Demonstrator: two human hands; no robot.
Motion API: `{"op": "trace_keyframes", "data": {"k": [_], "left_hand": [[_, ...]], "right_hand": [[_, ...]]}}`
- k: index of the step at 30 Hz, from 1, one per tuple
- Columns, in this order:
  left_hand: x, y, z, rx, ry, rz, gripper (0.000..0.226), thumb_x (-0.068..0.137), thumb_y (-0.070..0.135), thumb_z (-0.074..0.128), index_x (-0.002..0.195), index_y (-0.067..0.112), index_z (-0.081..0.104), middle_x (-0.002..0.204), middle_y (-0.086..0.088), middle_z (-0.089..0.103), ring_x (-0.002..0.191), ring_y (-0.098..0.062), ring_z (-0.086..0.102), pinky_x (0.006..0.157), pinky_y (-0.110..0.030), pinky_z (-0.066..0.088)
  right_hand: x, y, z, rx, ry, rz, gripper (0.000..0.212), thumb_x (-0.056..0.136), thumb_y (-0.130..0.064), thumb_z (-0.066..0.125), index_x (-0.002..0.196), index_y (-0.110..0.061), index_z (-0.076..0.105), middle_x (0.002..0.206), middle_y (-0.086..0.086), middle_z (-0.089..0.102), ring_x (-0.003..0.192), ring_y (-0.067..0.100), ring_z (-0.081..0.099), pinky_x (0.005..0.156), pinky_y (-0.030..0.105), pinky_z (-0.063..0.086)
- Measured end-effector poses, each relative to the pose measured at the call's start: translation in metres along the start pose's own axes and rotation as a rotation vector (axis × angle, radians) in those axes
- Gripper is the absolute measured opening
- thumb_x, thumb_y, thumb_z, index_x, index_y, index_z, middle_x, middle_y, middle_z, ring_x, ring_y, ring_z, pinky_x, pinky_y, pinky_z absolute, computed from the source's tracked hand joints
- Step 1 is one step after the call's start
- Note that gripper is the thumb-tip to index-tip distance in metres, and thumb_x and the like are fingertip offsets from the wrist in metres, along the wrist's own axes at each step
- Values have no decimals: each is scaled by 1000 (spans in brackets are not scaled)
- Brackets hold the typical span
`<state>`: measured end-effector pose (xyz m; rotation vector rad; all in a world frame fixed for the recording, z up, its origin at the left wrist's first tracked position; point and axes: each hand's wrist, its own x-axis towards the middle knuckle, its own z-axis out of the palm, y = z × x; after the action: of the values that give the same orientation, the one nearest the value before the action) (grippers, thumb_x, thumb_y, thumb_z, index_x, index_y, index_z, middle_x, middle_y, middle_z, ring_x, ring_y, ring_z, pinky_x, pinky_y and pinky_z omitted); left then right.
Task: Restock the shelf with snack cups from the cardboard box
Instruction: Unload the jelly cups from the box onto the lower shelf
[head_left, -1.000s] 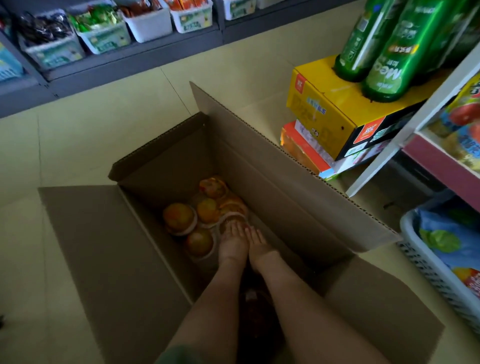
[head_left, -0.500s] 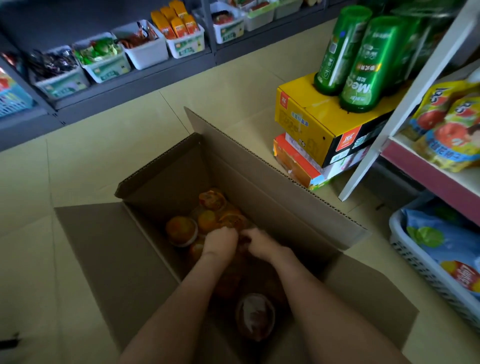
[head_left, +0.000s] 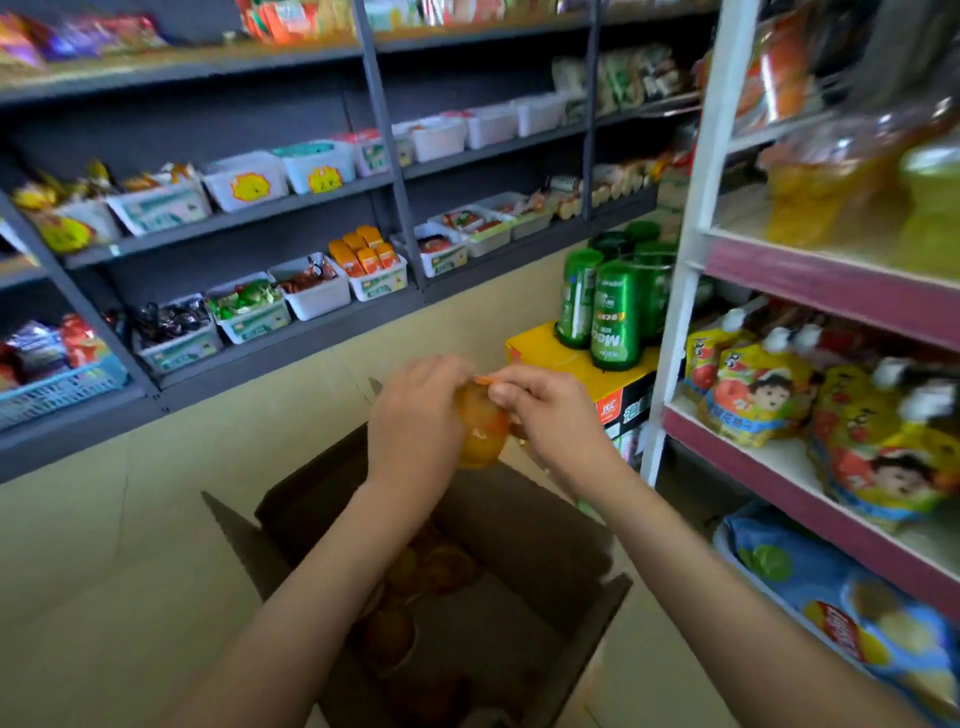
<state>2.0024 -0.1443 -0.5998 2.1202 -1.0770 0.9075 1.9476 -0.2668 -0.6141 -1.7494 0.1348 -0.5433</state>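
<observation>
A snack cup (head_left: 480, 431) is now lifted above the cardboard box (head_left: 545, 535), clasped by curled left hand (head_left: 415, 415) and right hand (head_left: 550, 415); shelving is expected next.

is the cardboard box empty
No, several snack cups lie on the bottom of the box, under the cup held by the left hand and right hand.

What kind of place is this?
Most likely a small grocery shop: dark grey metal shelves hold white plastic bins of wrapped snacks with yellow price tags, and tall green bottles stand on a yellow carton.
</observation>
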Motion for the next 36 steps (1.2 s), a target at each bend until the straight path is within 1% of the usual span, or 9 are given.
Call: {"op": "trace_keyframes", "data": {"k": [4, 7, 10, 16, 18, 22, 26, 32, 36], "left_hand": [[51, 73, 1, -180, 97, 130, 27, 77, 12, 38, 83, 6, 64, 78, -9, 63, 78, -17, 45, 66, -31, 35], [78, 130, 15, -274, 133, 186, 26, 74, 10, 38, 82, 7, 63, 76, -9, 61, 78, -18, 43, 67, -30, 33], [95, 180, 30, -365, 165, 262, 28, 70, 8, 38, 83, 7, 63, 75, -10, 60, 77, -20, 43, 68, -33, 35], [120, 287, 48, -511, 212, 374, 27, 76, 6, 38, 84, 5, 64, 75, -10, 61, 77, -19, 44, 68, -31, 37], [123, 314, 54, -545, 231, 398, 28, 81, 7, 39, 86, 5, 67, 77, -8, 64, 79, -18, 47, 69, -28, 38], [114, 351, 55, -583, 266, 460, 32, 87, 11, 38, 90, 6, 70, 82, -6, 67, 81, -22, 59, 74, -27, 41], [103, 369, 53, -603, 299, 501, 32, 90, 10, 39, 88, 5, 70, 80, -5, 67, 80, -19, 58, 73, -27, 44], [100, 383, 70, -614, 274, 520, 52, 102, 19, 21, 90, 6, 70, 78, -5, 67, 74, -23, 62, 70, -30, 45], [108, 400, 74, -641, 258, 496, 42, 102, 23, 31, 96, 7, 69, 88, -5, 67, 82, -22, 61, 73, -29, 46]], "right_hand": [[-18, -60, -83, -95, 138, -128, 27, 86, -10, 58, 69, -29, 67, 64, -9, 59, 70, 16, 54, 78, 48, 50], [-37, -87, -142, -180, 270, -155, 34, 88, -9, 60, 66, -34, 69, 61, -16, 62, 68, 9, 57, 78, 47, 53], [-58, -104, -189, -312, 402, -176, 31, 88, -10, 61, 67, -32, 67, 57, -18, 60, 59, 0, 50, 67, 33, 48], [-103, -139, -281, -646, 642, -253, 14, 87, -8, 62, 83, -16, 73, 55, -25, 53, 59, -8, 52, 59, 9, 37], [-118, -146, -304, -696, 686, -250, 17, 88, -8, 61, 83, -19, 73, 64, -20, 61, 65, -4, 55, 62, 12, 40], [-151, -153, -333, -676, 687, -210, 25, 89, -9, 59, 81, -30, 71, 69, -17, 67, 75, 5, 61, 74, 34, 52], [-175, -149, -346, -634, 665, -202, 29, 89, -11, 60, 82, -37, 71, 76, -10, 70, 79, 15, 65, 79, 48, 53], [-182, -143, -361, -612, 663, -150, 42, 88, -11, 61, 81, -52, 69, 77, -15, 71, 81, 13, 66, 82, 46, 54], [-185, -154, -378, -653, 703, -178, 35, 88, -9, 60, 80, -41, 71, 77, -16, 71, 80, 10, 67, 81, 44, 54]]}}
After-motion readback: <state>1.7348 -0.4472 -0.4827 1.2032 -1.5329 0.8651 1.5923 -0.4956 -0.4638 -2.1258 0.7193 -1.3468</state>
